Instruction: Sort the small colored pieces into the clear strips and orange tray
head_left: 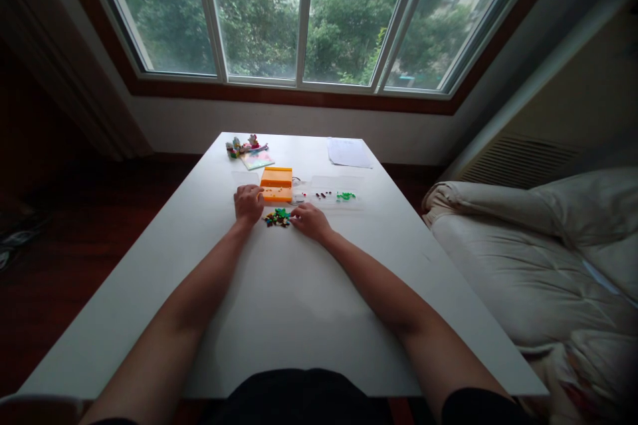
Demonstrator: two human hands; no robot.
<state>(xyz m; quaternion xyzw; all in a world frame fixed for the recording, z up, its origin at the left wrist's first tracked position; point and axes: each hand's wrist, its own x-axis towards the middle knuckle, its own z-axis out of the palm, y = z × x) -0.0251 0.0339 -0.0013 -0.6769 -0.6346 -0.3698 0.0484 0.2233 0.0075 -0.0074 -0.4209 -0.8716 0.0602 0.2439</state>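
Note:
A small heap of mixed toy building pieces (278, 218), green, yellow, blue and dark, lies on the white table between my hands. My left hand (248, 203) is at the left edge of an orange open box (276, 182), its fingers curled together. Anything in those fingers is too small to make out. Small orange pieces (273, 190) lie in the near part of the box. At the heap's right side, my right hand (311, 219) has its fingertips bent together against the pieces. What they pinch, if anything, is hidden.
Right of the box, a clear plastic tray (356, 184) holds green pieces (345, 196) and dark red pieces (323, 195). Farther back are small toy figures (242, 146), a pastel booklet (258, 159) and paper sheets (349, 152). A beige sofa (523, 259) stands beside the table (309, 305).

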